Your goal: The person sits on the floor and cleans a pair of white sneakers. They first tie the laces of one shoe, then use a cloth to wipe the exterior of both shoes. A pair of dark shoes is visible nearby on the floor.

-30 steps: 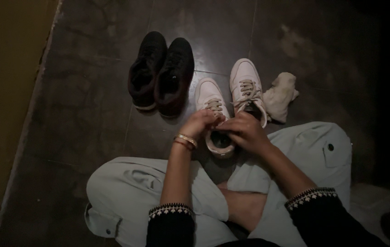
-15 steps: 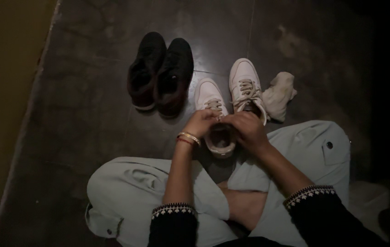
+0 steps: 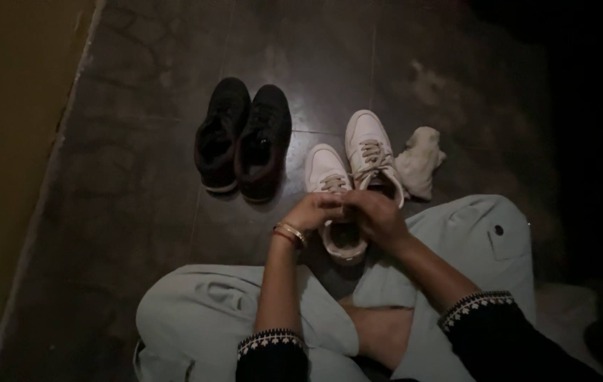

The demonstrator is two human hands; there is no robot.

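Drawn closer together since a second ago: left hand [image 3: 313,211] and right hand [image 3: 378,216], fingertips pinched on beige laces of nearer white leather sneaker [image 3: 335,201]; on dark tiled floor [image 3: 139,177], beside second white sneaker [image 3: 370,152], crumpled pale cloth [image 3: 420,160], black knit shoes [image 3: 243,138].

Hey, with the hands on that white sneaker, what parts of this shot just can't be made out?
Head view only:
- Laces of the near white sneaker: hidden under the left hand and right hand, so each hand's grip is unclear.
- Far white sneaker: heel hidden behind the right hand.
- Right side of the floor: lost in darkness.
- Pale cloth: too dim to identify.
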